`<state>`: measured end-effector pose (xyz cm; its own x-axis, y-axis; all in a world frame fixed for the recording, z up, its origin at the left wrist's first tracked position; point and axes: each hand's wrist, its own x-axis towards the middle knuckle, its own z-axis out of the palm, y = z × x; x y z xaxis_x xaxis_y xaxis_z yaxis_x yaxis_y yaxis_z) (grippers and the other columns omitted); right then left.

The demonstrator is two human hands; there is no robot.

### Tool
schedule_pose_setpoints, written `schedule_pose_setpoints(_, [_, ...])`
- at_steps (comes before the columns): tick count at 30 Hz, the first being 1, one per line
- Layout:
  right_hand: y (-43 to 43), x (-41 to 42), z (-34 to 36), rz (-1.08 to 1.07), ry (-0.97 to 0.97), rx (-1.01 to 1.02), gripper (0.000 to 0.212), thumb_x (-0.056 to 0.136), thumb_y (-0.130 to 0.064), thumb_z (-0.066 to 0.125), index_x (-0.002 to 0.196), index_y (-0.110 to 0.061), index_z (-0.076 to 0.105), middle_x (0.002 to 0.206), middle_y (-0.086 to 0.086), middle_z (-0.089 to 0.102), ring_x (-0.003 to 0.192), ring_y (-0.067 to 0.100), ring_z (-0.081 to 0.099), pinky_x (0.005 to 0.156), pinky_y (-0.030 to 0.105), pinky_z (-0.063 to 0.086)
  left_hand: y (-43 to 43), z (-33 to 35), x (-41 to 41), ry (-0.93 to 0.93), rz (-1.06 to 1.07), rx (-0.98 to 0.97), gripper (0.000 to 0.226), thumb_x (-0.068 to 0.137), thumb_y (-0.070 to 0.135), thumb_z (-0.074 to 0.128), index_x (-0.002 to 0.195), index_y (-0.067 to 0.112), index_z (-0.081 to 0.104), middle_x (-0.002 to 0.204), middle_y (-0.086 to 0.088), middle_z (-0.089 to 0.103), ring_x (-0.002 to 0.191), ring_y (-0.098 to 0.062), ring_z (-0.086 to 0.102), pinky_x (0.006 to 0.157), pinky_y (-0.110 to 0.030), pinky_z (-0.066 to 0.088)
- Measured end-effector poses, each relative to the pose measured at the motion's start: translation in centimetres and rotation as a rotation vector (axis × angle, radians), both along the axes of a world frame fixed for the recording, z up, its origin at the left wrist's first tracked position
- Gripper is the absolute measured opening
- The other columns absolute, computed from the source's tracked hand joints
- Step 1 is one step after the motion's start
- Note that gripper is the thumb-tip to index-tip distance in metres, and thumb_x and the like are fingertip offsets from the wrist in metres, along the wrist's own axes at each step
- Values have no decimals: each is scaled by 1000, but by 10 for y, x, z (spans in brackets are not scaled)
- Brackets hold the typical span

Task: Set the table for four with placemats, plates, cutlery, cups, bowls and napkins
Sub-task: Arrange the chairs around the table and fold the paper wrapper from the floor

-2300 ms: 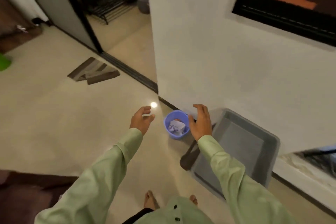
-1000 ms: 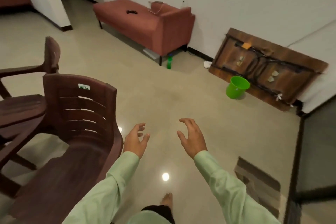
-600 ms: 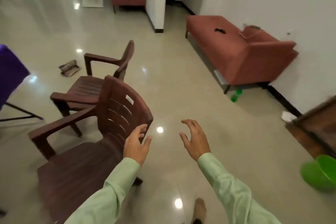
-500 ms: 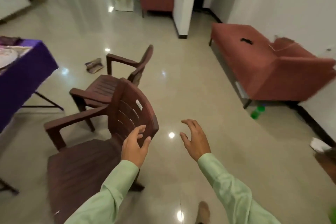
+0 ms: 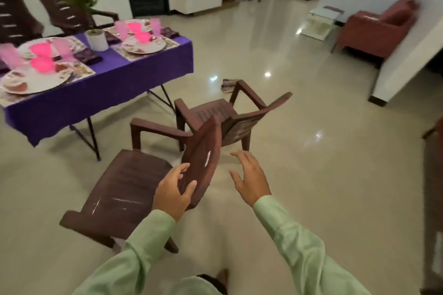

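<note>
Four white patterned plates (image 5: pixel 143 46) are sitting on placemats (image 5: pixel 82 71) on the purple-draped counter (image 5: pixel 124 79) at ten o'clock, with pale pink cups (image 5: pixel 121 29), bright pink bowls (image 5: pixel 42 64) and dark napkins (image 5: pixel 87 55). The left hand (image 5: pixel 171 193) is hovering at the brown chair (image 5: pixel 129 187) back, fingers loosely spread, contact unclear. The right hand (image 5: pixel 250 178) is holding nothing, fingers wide. The chair's white label (image 5: pixel 208 158) is blurring past reading.

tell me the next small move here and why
Probably grip the near chair's backrest with both hands and slide it toward the table: the left hand is at its edge, the right hand open beside it, and the table looks set.
</note>
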<state>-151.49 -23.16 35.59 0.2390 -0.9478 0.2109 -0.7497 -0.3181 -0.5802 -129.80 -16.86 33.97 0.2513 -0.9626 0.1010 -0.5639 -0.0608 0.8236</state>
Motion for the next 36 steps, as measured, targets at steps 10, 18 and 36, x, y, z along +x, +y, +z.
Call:
schedule_pose_setpoints(10, [-134, -9, -8, 403, 89, 0, 44, 90, -14, 61, 133, -21, 51, 134, -5, 47, 125, 11, 44, 106, 15, 28, -58, -5, -55, -5, 322, 0, 48, 86, 22, 72, 131, 23, 57, 127, 7, 61, 114, -13, 59, 96, -36, 50])
schedule_pose_setpoints(18, [-191, -9, -21, 720, 173, -16, 51, 89, -17, 65, 138, -19, 49, 140, 2, 47, 131, 19, 44, 112, 37, 39, -71, -3, -109, -132, 580, 109, 50, 88, 30, 68, 135, 28, 51, 134, 8, 56, 119, -15, 56, 101, -41, 47])
schedule_pose_setpoints(36, [-244, -3, -45, 1272, 801, -225, 72, 81, -12, 62, 147, -18, 34, 139, 9, 43, 135, 31, 34, 120, 51, 10, -82, -29, -156, -311, 669, 731, 74, 82, 41, 71, 146, 24, 38, 143, -1, 47, 130, -24, 47, 110, -34, 35])
